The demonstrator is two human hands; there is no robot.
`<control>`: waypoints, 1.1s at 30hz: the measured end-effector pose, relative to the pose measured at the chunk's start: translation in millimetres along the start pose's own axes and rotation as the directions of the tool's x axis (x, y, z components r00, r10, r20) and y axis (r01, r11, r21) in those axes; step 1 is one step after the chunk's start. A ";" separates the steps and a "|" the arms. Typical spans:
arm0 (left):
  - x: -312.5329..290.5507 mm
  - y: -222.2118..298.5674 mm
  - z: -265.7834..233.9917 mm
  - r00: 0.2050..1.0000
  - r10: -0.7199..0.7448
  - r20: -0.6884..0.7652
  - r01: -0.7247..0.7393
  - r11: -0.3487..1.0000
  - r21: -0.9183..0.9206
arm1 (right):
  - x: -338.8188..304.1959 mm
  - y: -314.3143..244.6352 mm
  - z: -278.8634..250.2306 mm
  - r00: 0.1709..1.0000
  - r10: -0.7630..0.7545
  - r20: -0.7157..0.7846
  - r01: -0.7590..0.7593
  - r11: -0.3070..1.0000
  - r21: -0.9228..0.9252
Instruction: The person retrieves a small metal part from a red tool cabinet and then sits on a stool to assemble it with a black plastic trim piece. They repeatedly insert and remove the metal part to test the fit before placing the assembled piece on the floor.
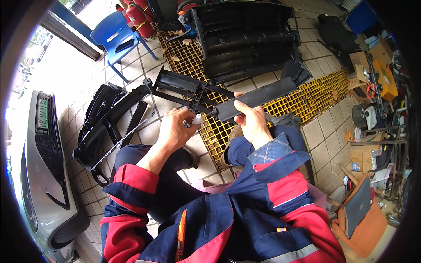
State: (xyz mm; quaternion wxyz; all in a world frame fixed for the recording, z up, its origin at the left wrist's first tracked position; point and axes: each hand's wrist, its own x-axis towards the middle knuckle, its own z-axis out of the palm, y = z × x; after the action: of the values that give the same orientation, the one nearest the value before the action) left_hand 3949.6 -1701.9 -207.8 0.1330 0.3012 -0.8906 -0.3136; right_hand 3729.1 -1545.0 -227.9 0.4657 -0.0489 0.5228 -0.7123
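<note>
My right hand (253,123) grips a long flat black plastic slat (258,98), thumb on top and fingers beneath. The slat slants up to the right, and its narrow end points toward my left hand (175,128). Between the curled fingers and thumb of that hand is a small white bottle (198,121), partly hidden by the fingers. The bottle's top is close to the slat's pin end; whether they touch I cannot tell. Just beyond, a black plastic frame (175,83) with crossing bars lies on the floor.
A large black slatted panel (245,39) stands ahead over a yellow floor grating (322,94). More black frame parts (109,116) lie left, beside a silver car bumper (44,175). A blue chair (115,37) and red fire extinguishers (139,21) stand far left; cluttered shelves (381,140) line the right.
</note>
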 end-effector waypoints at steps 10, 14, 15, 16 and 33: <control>3.1 1.7 4.3 0.997 0.071 0.030 -0.073 0.995 0.064 | 2.7 8.2 3.4 0.997 -0.082 0.009 0.083 0.992 -0.091; 4.1 3.8 4.5 0.994 0.099 0.036 -0.102 0.988 0.114 | 3.9 9.8 1.8 0.997 -0.078 -0.003 0.078 0.992 -0.095; 4.2 4.1 4.7 0.994 0.104 0.031 -0.108 0.986 0.124 | 4.2 10.1 1.6 0.997 -0.079 -0.005 0.078 0.992 -0.096; 4.3 4.4 4.9 0.994 0.111 0.026 -0.113 0.984 0.135 | 4.5 10.1 1.4 0.997 -0.080 -0.007 0.078 0.992 -0.098; 7.0 8.9 2.6 0.967 0.244 -0.079 -0.231 0.962 0.146 | 1.2 3.4 5.2 0.998 -0.020 -0.061 0.017 0.999 -0.051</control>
State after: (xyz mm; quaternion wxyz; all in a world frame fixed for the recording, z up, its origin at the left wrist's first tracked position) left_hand 3939.0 -1699.4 -203.8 0.1917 0.2153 -0.9321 -0.2193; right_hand 3733.4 -1549.6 -228.8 0.4414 -0.0436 0.5540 -0.7045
